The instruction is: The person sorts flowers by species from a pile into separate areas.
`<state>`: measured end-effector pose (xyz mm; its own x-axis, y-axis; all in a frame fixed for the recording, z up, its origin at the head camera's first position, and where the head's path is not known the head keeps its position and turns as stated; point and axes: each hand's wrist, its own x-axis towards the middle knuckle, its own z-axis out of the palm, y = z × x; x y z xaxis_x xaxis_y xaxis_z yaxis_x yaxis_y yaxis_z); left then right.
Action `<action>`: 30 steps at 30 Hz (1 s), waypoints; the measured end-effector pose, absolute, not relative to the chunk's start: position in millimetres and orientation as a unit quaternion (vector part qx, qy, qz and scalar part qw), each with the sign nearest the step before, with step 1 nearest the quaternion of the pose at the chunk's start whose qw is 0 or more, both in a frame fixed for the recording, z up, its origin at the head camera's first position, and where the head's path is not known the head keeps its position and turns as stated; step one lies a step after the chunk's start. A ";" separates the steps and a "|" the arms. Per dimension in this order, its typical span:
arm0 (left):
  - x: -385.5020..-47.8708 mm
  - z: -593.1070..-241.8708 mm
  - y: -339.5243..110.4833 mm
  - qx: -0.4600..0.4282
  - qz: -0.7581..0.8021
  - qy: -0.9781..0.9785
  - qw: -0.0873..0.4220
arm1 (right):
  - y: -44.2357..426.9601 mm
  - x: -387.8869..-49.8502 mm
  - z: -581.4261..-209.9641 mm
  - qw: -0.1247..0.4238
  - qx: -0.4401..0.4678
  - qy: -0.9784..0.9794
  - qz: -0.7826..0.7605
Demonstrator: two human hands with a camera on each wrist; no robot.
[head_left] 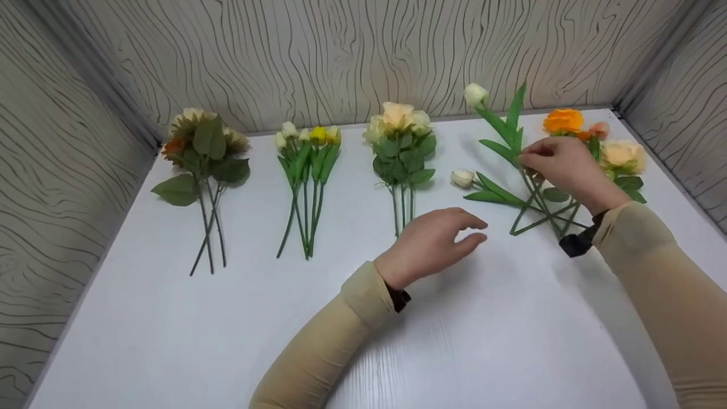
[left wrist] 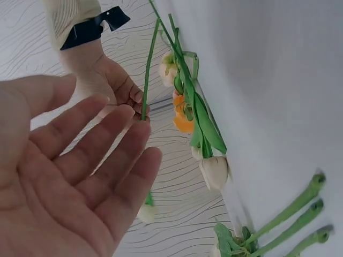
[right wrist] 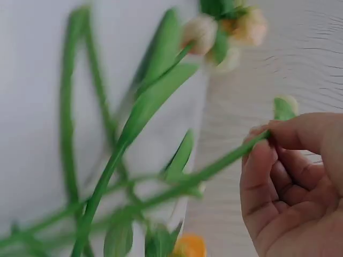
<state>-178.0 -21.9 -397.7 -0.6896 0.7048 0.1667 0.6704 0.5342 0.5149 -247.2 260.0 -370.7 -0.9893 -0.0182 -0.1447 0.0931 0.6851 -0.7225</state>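
Note:
In the head view my right hand (head_left: 559,165) pinches the stem of a white tulip (head_left: 476,95), raised over the pile at the right. The right wrist view shows that stem (right wrist: 230,156) between thumb and fingertips. Another white tulip (head_left: 463,179) lies just below, its stem crossing others, one of them bent. Close by are an orange flower (head_left: 563,121) and a peach flower (head_left: 623,155), partly behind the right hand. My left hand (head_left: 434,244) hovers over the table with thumb and fingers apart, holding nothing; in the left wrist view its palm (left wrist: 64,187) faces the camera.
Three bunches lie along the back of the white table (head_left: 170,335): brownish and orange flowers (head_left: 209,139) at left, white and yellow tulips (head_left: 309,153) next to them, and cream roses (head_left: 400,130) in the middle, near the left hand. Wood-patterned panels (head_left: 318,57) enclose the table.

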 end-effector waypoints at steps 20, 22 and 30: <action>-200.9 -393.3 -51.3 0.229 0.529 0.801 0.166 | 163.7 -226.9 -387.6 0.048 -0.044 0.533 -0.844; -201.0 -392.0 -51.9 0.226 0.520 0.806 0.168 | 164.2 -227.4 -388.4 0.043 -0.039 0.537 -0.841; -202.4 -391.3 -53.3 0.212 0.546 0.796 0.152 | 159.9 -226.3 -389.0 0.048 -0.017 0.569 -0.821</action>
<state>-202.4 -53.3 -391.3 -0.8640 0.5034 -0.0099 0.1724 0.3144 0.9335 -226.3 159.9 -389.0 -0.9948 -0.0986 -0.0260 0.0589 -0.3479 -0.9357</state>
